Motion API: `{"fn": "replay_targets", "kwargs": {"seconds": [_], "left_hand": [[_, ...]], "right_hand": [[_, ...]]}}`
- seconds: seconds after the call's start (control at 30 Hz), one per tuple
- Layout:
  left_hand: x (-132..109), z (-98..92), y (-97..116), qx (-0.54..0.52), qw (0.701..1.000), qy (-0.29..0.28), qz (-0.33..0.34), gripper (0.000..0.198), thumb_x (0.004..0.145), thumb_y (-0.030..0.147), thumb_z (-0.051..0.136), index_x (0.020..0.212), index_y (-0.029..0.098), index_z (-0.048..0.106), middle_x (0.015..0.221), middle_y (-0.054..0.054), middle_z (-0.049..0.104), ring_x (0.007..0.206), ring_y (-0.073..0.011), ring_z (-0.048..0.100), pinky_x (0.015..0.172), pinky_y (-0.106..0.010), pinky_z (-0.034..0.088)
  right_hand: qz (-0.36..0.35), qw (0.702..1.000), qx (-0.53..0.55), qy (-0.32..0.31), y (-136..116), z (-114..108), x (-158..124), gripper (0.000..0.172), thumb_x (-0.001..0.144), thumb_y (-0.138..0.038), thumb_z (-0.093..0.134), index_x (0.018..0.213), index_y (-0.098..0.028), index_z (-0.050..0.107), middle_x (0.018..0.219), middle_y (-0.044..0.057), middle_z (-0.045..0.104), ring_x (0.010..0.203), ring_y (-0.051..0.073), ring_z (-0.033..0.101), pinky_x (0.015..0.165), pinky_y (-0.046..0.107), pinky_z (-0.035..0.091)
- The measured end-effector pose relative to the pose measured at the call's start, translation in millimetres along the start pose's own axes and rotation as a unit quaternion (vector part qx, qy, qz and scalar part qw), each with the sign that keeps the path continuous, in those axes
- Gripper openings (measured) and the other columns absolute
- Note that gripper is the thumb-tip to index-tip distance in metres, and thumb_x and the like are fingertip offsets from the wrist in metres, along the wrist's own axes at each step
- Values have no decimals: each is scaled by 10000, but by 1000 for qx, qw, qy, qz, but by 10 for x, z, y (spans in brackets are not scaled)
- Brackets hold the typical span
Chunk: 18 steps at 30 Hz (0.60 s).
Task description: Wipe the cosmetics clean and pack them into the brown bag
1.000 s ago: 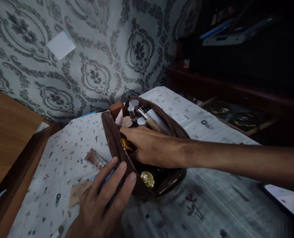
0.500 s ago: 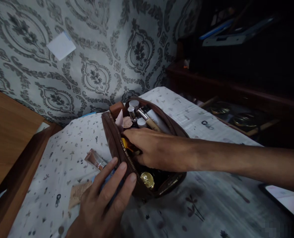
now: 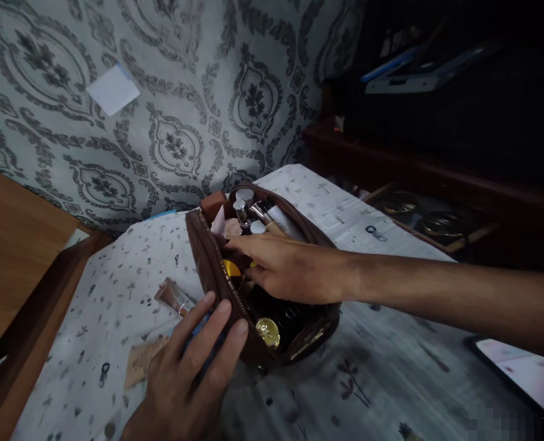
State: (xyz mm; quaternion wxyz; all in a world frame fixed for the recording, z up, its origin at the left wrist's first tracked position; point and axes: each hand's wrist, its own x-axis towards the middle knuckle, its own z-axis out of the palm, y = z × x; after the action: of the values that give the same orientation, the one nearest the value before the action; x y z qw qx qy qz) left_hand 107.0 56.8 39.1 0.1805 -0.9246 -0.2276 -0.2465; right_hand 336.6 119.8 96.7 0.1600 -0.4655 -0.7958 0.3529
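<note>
One brown bag (image 3: 204, 254): right hand (image 3: 279, 266) inside, left hand (image 3: 189, 370) just beside.

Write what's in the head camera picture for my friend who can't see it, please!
A person's right hand reaches into an open brown zippered bag holding small capped containers and a round gold item. The left hand is spread beside the bag, near a pinkish tube on a patterned white sheet.
</note>
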Motion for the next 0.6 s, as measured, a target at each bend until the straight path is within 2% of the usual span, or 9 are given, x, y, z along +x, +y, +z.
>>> {"fn": "replay_targets", "kwargs": {"seconds": [0.13,0.4,0.6], "left_hand": [[-1,2,-9,0,1000,-5,3,484,871,-31,490,1315,129,598,1509,-117,464,1399,-312,450,1081,-414,488],[-2,-12,-13,5,1000,-2,8,482,861,-44,494,1297,124,613,1478,-130,492,1396,-317,455,1092,-428,483],[24,-7,-7,2,1000,2,1,452,867,-36,496,1271,121,625,1427,-130,536,1386,-314,468,1067,-426,511]], "right_hand": [[1,1000,-22,-6,-37,-13,16,355,833,2,488,1129,-130,633,1169,115,662,1095,230,602,910,311,475],[30,999,-40,10,-32,3,6,282,859,-46,481,1056,-141,660,1139,117,667,1037,225,619,827,295,500],[15,999,-52,10,-30,9,11,249,821,-34,498,982,-163,638,1112,101,672,1045,229,606,828,289,486]]}}
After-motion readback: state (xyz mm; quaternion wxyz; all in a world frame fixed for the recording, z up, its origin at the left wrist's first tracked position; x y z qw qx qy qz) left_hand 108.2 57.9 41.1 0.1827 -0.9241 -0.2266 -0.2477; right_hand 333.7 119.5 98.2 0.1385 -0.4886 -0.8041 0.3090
